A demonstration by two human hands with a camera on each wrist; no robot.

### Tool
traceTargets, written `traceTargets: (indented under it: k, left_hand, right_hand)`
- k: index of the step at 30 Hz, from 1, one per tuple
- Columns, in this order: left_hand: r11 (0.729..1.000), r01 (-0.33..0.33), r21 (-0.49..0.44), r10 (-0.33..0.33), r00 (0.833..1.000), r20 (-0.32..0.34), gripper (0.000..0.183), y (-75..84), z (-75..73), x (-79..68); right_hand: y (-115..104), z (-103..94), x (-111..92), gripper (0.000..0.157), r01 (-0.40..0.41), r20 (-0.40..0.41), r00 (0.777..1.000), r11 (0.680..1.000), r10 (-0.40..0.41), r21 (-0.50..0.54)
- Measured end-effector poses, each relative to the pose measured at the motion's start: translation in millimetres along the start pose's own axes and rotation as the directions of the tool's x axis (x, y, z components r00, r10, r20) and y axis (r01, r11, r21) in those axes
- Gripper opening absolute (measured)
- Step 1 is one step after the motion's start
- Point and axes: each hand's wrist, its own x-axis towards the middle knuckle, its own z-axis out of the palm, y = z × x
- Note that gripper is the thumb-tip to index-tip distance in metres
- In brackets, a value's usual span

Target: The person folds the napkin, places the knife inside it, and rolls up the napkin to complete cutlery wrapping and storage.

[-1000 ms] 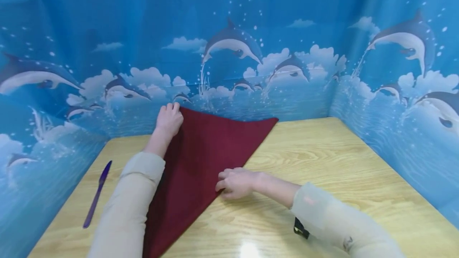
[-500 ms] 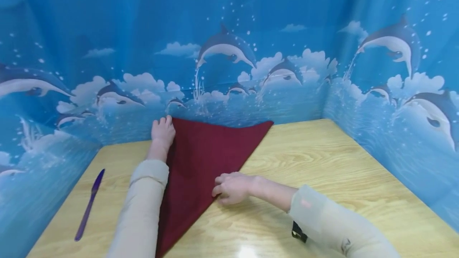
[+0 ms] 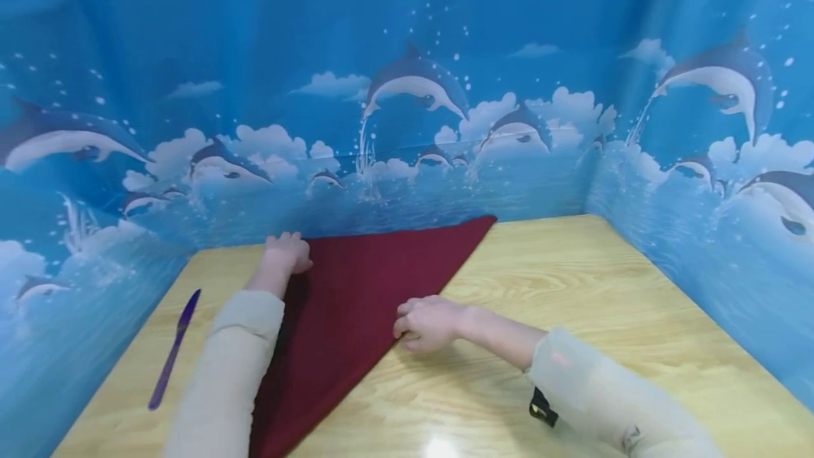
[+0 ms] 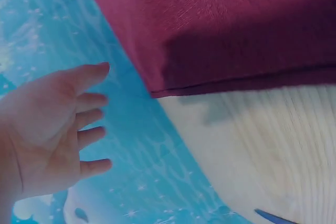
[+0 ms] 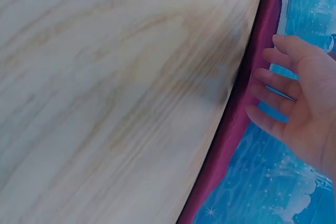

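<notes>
A dark red cloth, folded over along a slanting edge, lies on the wooden table. At its far left corner is my left hand. The left wrist view shows this hand with fingers extended, just off the corner of the cloth and holding nothing. Along the slanting fold, my right hand rests its fingertips at the edge. In the right wrist view the right hand's fingers are loosely bent, the tips against the folded edge.
A purple plastic knife lies on the table left of the cloth. Blue curtains printed with dolphins stand along the back and both sides. A small black object shows under the right sleeve.
My left hand has lowered the raised far left corner of the cloth and let it go, so the back edge now lies straighter. The right hand stays at the fold.
</notes>
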Motion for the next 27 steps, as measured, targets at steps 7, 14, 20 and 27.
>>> traceTargets:
  k: [7,14,20,27]
  left_hand:
    - [0.988,-0.141,-0.064,0.146,0.985,0.089,0.025,12.1,-0.7,-31.7]
    - [0.972,-0.231,-0.031,0.231,0.973,-0.011,0.028,38.0,27.4,-52.1]
    - [0.953,-0.296,0.059,0.301,0.945,-0.129,0.032,79.5,43.4,-78.4]
    - [0.897,-0.365,0.25,0.426,0.864,-0.267,0.033,124.5,60.8,-111.8]
  right_hand:
    - [18.1,-2.3,-8.4,0.021,-0.052,0.022,0.998,0.997,0.05,0.063]
    - [33.4,2.8,-11.4,0.015,-0.057,-0.029,0.998,0.996,0.06,0.075]
    - [47.9,5.4,-10.3,0.021,-0.075,-0.099,0.992,0.996,0.079,0.045]
    - [66.3,2.4,-9.9,0.025,-0.17,-0.047,0.984,0.985,0.172,0.039]
